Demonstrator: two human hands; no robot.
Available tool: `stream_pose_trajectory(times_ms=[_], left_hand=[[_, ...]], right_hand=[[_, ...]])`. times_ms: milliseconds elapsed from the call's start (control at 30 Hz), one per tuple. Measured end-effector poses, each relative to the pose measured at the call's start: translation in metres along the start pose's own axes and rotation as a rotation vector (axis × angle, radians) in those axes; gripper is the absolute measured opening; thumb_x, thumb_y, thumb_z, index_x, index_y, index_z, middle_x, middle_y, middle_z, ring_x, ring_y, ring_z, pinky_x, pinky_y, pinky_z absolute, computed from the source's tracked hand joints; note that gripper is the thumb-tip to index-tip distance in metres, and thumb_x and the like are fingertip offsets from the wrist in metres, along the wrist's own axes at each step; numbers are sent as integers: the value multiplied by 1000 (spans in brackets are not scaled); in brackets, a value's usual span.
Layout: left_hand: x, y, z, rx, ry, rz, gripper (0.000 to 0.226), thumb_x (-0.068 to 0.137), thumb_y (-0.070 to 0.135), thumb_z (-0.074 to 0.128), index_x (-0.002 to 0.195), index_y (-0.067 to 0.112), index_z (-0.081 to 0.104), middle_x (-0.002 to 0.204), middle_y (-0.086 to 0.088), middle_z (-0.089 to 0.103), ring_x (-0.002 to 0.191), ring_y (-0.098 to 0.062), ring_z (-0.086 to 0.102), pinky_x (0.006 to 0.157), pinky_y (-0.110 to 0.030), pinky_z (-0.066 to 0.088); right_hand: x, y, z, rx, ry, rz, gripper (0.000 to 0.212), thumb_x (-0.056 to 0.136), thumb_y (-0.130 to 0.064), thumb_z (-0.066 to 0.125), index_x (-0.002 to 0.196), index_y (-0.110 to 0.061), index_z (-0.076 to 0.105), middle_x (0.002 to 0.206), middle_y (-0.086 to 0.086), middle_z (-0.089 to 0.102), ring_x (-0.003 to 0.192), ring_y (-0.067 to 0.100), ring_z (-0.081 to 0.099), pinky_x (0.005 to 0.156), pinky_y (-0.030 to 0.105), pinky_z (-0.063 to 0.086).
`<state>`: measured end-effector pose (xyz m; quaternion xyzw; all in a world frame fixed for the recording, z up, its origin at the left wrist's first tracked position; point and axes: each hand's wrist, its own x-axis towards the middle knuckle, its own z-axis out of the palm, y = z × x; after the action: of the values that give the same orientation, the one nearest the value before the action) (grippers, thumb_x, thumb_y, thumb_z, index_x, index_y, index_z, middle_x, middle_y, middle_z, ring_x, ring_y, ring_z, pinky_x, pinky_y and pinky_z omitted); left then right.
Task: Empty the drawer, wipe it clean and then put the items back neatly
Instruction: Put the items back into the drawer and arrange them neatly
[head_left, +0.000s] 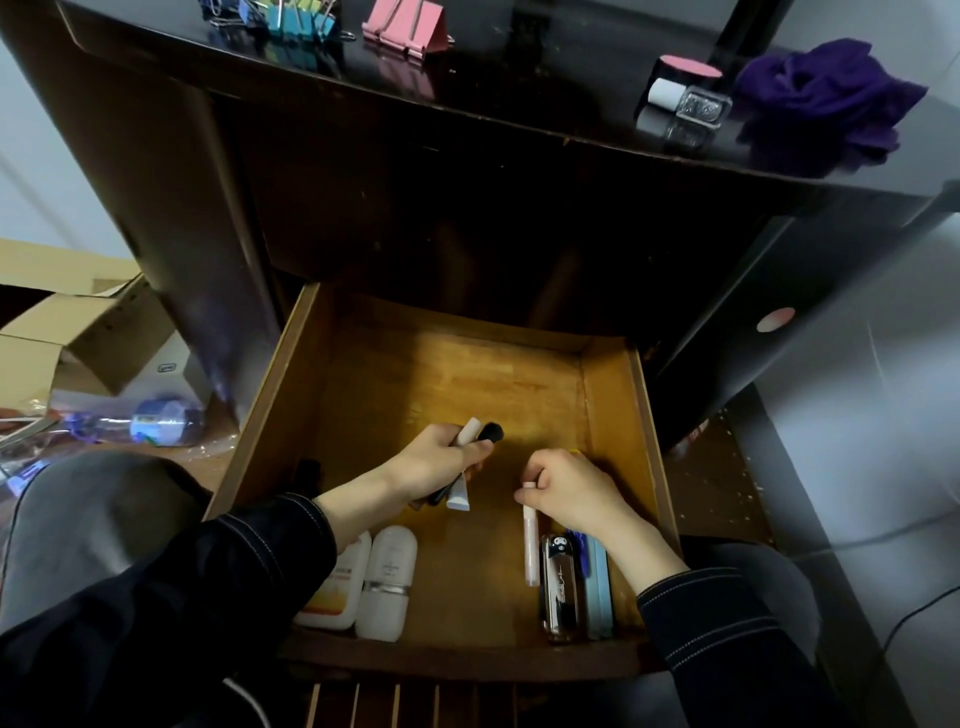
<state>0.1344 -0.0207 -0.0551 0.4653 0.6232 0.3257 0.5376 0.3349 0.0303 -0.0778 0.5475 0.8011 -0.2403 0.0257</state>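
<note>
Head view: the wooden drawer (608, 395) stands pulled out below the dark surface (519, 104). The left hand (441, 460), fingers curled, grips a white tube (460, 499) and a black brush-like tool (490, 432) over the drawer floor. The right hand (574, 491) pinches the top of a slim pink tube (531, 551). Two white bottles (387, 582) lie front left. A purple cloth (826, 98) rests on the surface.

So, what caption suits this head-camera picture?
Over an open wooden drawer, the left hand grips a white tube and black brush; the right hand pinches a slim pink tube.
</note>
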Motion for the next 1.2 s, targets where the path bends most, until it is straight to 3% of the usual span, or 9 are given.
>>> stream_pose_trajectory(times_ms=[200,433,600,867,933,1000,1067,1133,1200], left_hand=[[-3,4,2,1,-10,1,31,101,27,59,74,12,59,61,5,53,42,4,47,47,-10,38],[-6,7,4,21,-16,5,30,101,25,58,75,10,57,63,2,53,44,1,46,48,-10,38],[-6,6,3,32,-22,-1,31,101,29,59,74,12,58,62,3,53,45,0,46,49,-12,38],[-3,2,2,24,-29,0,32,100,31,60,74,13,59,56,9,53,44,1,47,48,-12,38],[-3,1,2,36,-37,-4,32,100,33,59,75,13,60,59,7,54,48,-3,49,53,-17,40],[-2,-1,2,38,-45,-12,30,100,35,59,79,13,62,66,3,56,57,-11,51,59,-27,41],[-1,-3,1,33,-55,1,28,100,34,59,82,12,62,69,1,57,58,-10,51,59,-24,42],[0,-4,1,57,-69,18,26,100,32,59,83,13,61,68,2,55,54,-6,50,54,-18,41],[0,-6,3,133,-110,33,25,100,32,59,84,12,58,69,0,53,57,-9,49,56,-21,40]], right_hand=[[1,1,2,-125,-85,-27,16,81,-45,75,83,-32,66,79,-12,65,75,8,62,62,29,52],[-3,0,5,-173,-201,-78,19,77,-41,79,77,-30,64,78,-12,66,70,6,62,54,25,43],[-8,-2,3,-199,-264,-108,18,77,-37,81,75,-29,66,78,-12,68,70,5,64,59,25,50],[-10,-2,3,-173,-273,-128,17,77,-35,82,81,-29,66,79,-14,65,72,4,63,59,25,50],[-11,-3,2,-165,-272,-120,16,79,-36,80,81,-29,66,78,-13,66,72,5,63,60,26,51],[-11,-6,-3,-136,-176,-80,13,85,-39,75,81,-30,66,77,-13,66,72,4,64,62,26,53],[-10,-8,-12,-65,46,-33,13,93,-42,65,84,-33,64,78,-13,67,73,5,65,66,29,56],[-10,-12,-20,148,267,-49,10,97,-37,61,90,-33,65,79,-13,67,74,6,66,68,27,56],[-12,-17,-27,457,329,-116,6,97,-29,63,96,-29,68,81,-13,68,79,4,67,73,23,55]])
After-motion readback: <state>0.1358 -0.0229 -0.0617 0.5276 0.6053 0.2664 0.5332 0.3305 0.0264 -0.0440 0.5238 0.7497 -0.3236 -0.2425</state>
